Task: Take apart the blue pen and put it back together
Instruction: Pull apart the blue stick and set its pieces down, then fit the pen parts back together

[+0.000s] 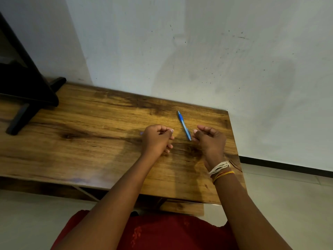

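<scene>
A person is sitting at a wooden table that is standing against a pale, scuffed wall, and the camera is looking down over both bare forearms. A blue pen is lying flat on the tabletop in one piece, pointing away from the person and angling slightly to the left at its far end. It is resting between the two hands, nearer the right one. The left hand is resting on the table just left of the pen, its fingers curling loosely inward into a soft fist that is gripping nothing. The right hand is sitting just to the right of the pen's near end, fingers also curling in loosely and holding nothing; its fingertips are lying very close to the pen, and whether they are touching it cannot be told. White, orange and yellow thread bands are circling the right wrist. A dark stand is occupying the table's far left corner. Red clothing is showing at the bottom edge, above a light floor.
</scene>
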